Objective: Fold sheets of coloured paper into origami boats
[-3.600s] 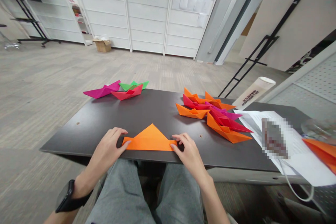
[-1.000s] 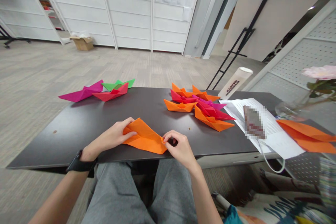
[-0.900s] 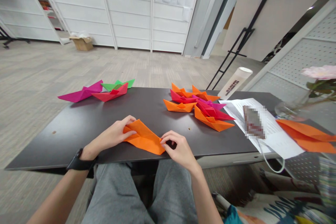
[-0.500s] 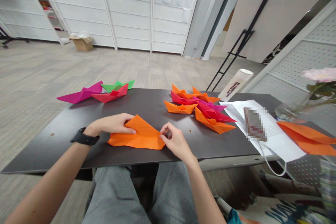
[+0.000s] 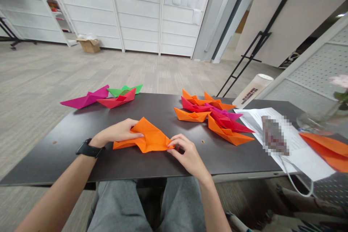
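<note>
Partly folded orange paper (image 5: pixel 152 137) lies near the front of the dark table, its top corner raised and its lower edge creased and bent. My left hand (image 5: pixel 122 130) is closed around its left side, thumb on the front and the other fingers behind, mostly hidden. At the right end of the sheet, my right hand (image 5: pixel 186 152) pinches the corner between thumb and fingers. Beyond the hands on the right sit several folded paper boats, among them an orange boat (image 5: pixel 192 115) and a larger orange boat (image 5: pixel 230 135).
At the back left stand a magenta boat (image 5: pixel 86 98), a red boat (image 5: pixel 118 99) and a green boat (image 5: pixel 127 89). Printed sheets (image 5: pixel 307 159), a white cylinder (image 5: pixel 252 90), a glass vase (image 5: pixel 312 121) and orange paper (image 5: pixel 326 148) occupy the table's right side.
The orange paper's lower edge has bent into a fold, and its right corner is drawn narrower in my right hand. The view has shifted slightly.
</note>
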The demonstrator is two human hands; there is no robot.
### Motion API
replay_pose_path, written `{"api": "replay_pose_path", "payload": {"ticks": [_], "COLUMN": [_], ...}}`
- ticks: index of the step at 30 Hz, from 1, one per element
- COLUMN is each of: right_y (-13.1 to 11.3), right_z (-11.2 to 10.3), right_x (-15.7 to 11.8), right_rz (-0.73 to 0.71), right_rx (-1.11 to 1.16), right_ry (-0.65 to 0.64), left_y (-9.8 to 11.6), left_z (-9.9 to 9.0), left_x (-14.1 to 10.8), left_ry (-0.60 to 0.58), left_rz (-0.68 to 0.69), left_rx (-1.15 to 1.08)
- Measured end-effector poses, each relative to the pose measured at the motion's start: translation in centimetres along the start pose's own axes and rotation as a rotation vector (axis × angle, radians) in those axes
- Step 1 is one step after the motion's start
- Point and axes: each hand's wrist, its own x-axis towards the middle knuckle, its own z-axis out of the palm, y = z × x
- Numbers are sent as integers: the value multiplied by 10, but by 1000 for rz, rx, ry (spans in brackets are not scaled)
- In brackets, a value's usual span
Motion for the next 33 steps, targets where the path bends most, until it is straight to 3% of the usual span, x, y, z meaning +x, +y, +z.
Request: {"api": "replay_pose_path", "payload": {"ticks": [5,12,16,23,29,33], "right_y": [1,13,15,7,1,10], "right_z": [1,7,7,3,3,5], "right_x": [0,1,2,4,4,4], "right_rz": [92,182,184,117,47,88], "right_rx": [5,183,167,-21,-119,-65], "right_ry": [46,147,165,171,90,167], "left_y": [3,4,7,10,8,11], "left_z": [2,3,3,3,5,5], "left_x": [-1,-3,-5,-3,-2,-4], "left_ry": [-34,-77,-120,-29,-20,-30], "left_rz": [-2,11,18,53,56,75], "left_rx": [24,2,-39,41,-84,-74]}}
